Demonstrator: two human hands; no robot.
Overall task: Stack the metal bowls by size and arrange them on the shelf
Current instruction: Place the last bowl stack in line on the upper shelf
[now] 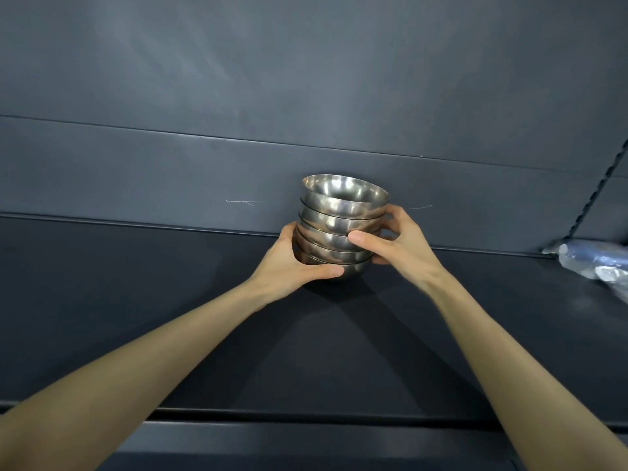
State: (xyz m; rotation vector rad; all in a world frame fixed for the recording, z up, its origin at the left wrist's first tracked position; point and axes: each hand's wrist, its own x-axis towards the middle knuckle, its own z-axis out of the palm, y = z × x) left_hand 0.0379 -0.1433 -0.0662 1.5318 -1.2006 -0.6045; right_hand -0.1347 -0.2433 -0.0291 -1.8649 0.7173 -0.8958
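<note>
Metal bowls [339,229] stand nested in one stack near the back of the dark shelf [136,300], close to the rear panel [306,96], and you have them between both palms. Starting at the left, your left hand [292,263] cups the lower bowls, with the thumb laid across the front of the bottom one and the fingers curled round behind, out of sight. The stack itself leans a little, its rims stepped unevenly and the open top bowl sitting askew. The bowls look much alike in size, so I cannot tell whether any is out of order. The bottom bowl meets its own shadow on the shelf, so it seems to be resting there or all but down, though the contact is not plain. Your right hand [397,243] grips the middle of the stack, thumb pressed on the front and fingers wrapped round the far side. Well apart at the right edge lies a plastic-wrapped bundle [591,263], beneath a perforated upright [598,195]. By my reading the stacking looks done and you are at the placing step. Next, settle the base flat, square the rims so the lean goes, then ease both hands off together so nothing slides or tips.
</note>
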